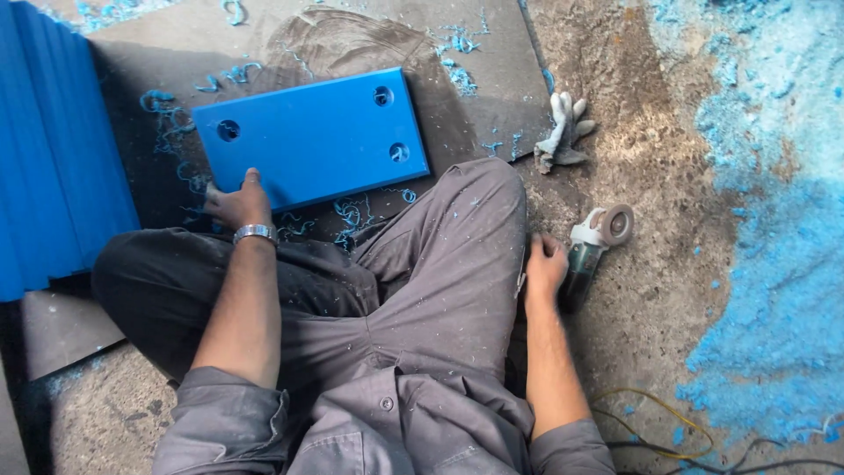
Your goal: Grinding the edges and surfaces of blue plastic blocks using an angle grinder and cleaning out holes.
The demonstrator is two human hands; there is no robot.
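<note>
seated cross-legged on a gritty floor. left hand (236, 202) pressed on the near left corner of the blue plate (312, 138), fingers spread flat on its edge, not wrapped round it. plate flat on a dark mat (492, 79), straight ahead of the knees, long axis running left to right and tilted slightly. right hand (545, 262) touching the angle grinder (591, 251), which lies just to the right with its disc pointing away; grip closed or loose, cannot tell. grey glove (563, 132) beyond, well apart from both hands.

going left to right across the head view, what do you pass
stack of blue panels → left hand → blue plate → right hand → angle grinder → heap of blue shavings
</note>
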